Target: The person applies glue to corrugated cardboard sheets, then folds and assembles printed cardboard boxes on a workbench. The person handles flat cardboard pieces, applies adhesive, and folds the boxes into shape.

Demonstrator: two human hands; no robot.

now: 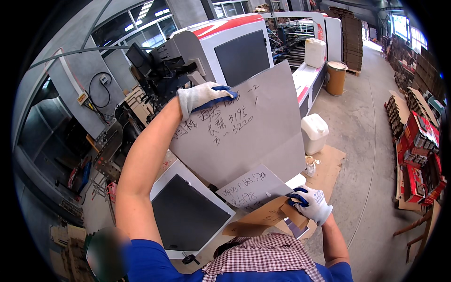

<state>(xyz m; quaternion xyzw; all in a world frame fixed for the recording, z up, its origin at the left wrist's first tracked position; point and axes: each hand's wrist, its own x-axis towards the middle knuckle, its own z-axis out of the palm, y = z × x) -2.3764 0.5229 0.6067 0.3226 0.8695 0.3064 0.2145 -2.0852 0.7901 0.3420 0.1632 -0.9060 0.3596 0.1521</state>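
Note:
A large grey cardboard sheet with handwriting in black marker stands tilted in front of me. My left hand, in a white glove with a blue-coated palm, grips its upper left edge. Lower down, a smaller grey card, also handwritten, overlaps the big sheet. My right hand, gloved the same way, is closed on a brown cardboard piece close to my checkered apron. The fingers curl round its right end, where a folded or second brown layer shows.
White-and-red machine stands behind the sheet; a dark-panelled white cabinet is at lower left. White jerrycans, a brown drum and stacked red boxes are on the right. A blurred person appears at lower left.

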